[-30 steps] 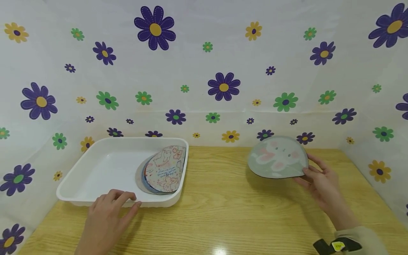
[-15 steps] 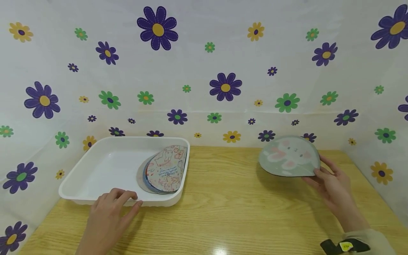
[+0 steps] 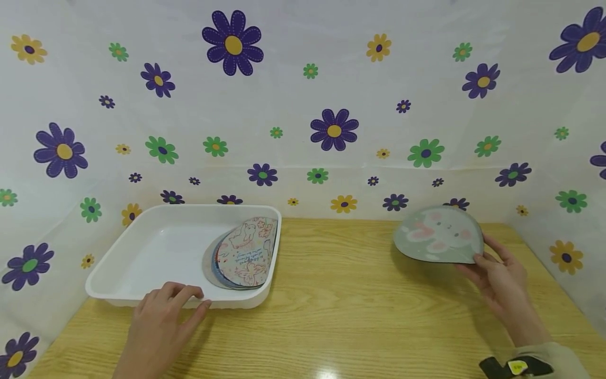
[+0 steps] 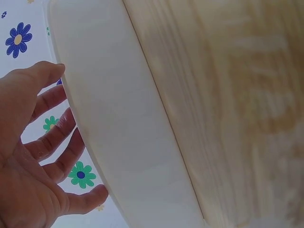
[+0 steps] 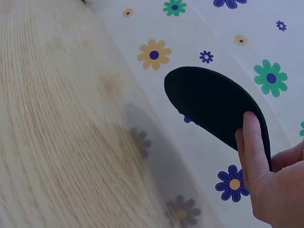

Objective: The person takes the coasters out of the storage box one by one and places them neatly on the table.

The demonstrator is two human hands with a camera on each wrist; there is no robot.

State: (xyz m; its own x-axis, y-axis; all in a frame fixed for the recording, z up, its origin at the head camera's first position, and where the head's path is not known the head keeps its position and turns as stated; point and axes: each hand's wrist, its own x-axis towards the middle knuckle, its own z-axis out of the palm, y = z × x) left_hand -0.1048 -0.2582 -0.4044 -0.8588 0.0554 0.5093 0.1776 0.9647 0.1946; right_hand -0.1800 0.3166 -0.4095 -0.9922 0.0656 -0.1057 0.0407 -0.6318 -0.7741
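My right hand (image 3: 499, 276) grips the right edge of a round-backed mouse pad (image 3: 440, 234) with a pale green face and a white rabbit on it. The pad is held up over the right of the table, and its plain dark underside shows in the right wrist view. On the left, my left hand (image 3: 161, 321) holds the front rim of a white plastic tray (image 3: 156, 208), fingers hooked over it and thumb (image 4: 52, 73) outside. Inside the tray's right end lies a fanned stack of similar pads (image 3: 246, 252), the top one cream with line drawings.
A wood-grain table (image 3: 341, 305) lies under everything. White sheeting (image 3: 284, 95) printed with purple, green and yellow flowers stands behind it and along both sides.
My right hand has carried the rabbit mouse pad to the right, quickly at first and then only slightly. The left hand keeps its place on the tray rim.
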